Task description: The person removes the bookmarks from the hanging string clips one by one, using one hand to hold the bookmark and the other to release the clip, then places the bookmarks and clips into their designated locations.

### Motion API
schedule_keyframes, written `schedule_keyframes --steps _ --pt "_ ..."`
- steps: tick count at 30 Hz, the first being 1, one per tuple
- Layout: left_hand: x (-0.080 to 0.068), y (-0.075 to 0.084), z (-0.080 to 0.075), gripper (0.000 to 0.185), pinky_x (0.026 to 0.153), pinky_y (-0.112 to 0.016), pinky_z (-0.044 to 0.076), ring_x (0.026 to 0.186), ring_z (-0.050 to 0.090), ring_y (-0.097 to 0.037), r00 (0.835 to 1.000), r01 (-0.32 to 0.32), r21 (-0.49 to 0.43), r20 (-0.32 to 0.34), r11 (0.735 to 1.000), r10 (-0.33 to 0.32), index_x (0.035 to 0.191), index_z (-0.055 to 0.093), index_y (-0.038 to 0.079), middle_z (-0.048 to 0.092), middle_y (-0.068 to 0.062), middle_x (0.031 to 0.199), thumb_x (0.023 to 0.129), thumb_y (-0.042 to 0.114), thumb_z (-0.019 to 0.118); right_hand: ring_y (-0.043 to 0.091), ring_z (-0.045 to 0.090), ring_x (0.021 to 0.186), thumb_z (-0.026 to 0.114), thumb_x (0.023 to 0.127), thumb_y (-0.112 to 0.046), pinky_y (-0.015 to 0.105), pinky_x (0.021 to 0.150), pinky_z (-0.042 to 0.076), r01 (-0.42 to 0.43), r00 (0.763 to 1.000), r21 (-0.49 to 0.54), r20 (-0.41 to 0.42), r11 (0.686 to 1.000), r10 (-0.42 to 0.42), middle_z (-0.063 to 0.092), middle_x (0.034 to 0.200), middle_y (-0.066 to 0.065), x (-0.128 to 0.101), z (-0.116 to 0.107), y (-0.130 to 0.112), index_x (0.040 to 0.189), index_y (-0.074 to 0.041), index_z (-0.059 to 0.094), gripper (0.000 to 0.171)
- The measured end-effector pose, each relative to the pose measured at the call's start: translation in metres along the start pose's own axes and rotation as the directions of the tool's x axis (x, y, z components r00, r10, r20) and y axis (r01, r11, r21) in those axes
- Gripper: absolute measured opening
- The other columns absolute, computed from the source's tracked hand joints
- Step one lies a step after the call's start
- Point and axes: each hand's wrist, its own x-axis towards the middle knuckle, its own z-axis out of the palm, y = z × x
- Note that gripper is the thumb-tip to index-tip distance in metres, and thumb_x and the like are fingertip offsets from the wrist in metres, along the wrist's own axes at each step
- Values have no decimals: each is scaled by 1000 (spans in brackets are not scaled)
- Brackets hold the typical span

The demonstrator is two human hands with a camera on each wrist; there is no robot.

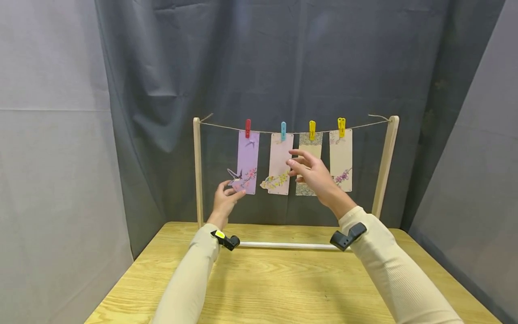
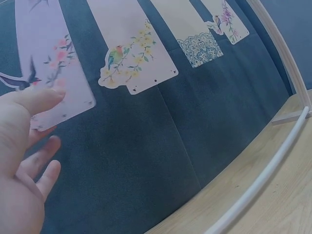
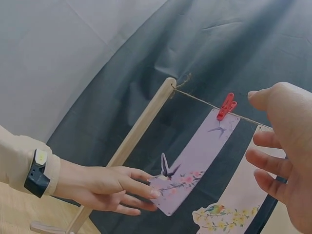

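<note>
My left hand pinches the lower left corner of a purple bookmark, thumb in front and fingers behind. This bookmark, printed with a swallow and pink blossoms, hangs by a red clothespin. Between the pink bookmark and the beige patterned bookmark hovers my right hand, its fingers loosely bent around nothing. A blue clothespin holds the pink one; a yellow clothespin holds the patterned one. At the right, a cream bookmark hangs from yellow clothespin plastic.
The twine runs between a left wooden post and a right wooden post. A white bar joins them low over the wooden table. Behind hangs a dark grey curtain.
</note>
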Motion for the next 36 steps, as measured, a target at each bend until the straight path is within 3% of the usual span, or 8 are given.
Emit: schedule_keyframes --steps 3,11,15,20,27,33,36 --pt "1 -2 1 67 83 -32 49 95 64 -17 1000 -4 -11 -10 1000 4 145 48 2 70 -20 116 88 10 83 36 60 113 61 106 -37 38 86 52 -7 1000 2 2 1000 7 56 144 14 3 1 0 155 -16 45 55" --pt "2 -5 2 39 95 -44 56 80 74 -20 999 -31 -186 5 982 33 129 52 -3 70 -25 109 94 -9 69 34 60 113 61 106 -38 47 94 49 -14 1000 -8 10 1000 14 56 142 13 11 5 2 154 -16 45 56" --pt "2 -7 0 32 92 -40 57 79 74 -18 999 -33 -194 24 980 38 124 53 -4 70 -27 114 96 -10 65 31 61 112 61 106 -37 52 96 49 -9 1000 -1 10 1000 9 56 142 14 16 9 3 154 -14 46 55" --pt "2 -7 -1 27 86 -33 57 84 74 -22 999 -36 -173 23 984 41 122 54 -1 70 -26 117 97 -7 65 33 61 111 60 107 -33 55 98 47 7 1000 21 20 1000 -7 55 145 20 25 16 3 155 -9 43 57" --pt "-1 -9 3 26 99 -51 52 85 74 -26 999 -40 -208 26 977 46 120 56 1 74 -21 110 97 -7 65 41 60 116 59 108 -29 57 99 48 34 999 28 14 999 -34 56 144 17 32 23 3 155 -9 44 53" --pt "-5 -17 1 24 87 -36 59 80 74 -22 999 -41 -246 -7 968 40 117 57 1 74 -21 107 96 -9 66 41 60 120 59 107 -31 59 101 48 55 998 6 16 998 -55 55 145 14 42 30 5 155 -12 44 54" --pt "-5 -18 4 25 88 -37 58 81 74 -22 999 -51 -256 3 965 54 118 56 -1 73 -24 110 96 -9 65 38 62 117 60 107 -32 59 99 49 73 997 1 -8 997 -73 54 145 13 48 32 3 154 -16 47 51"
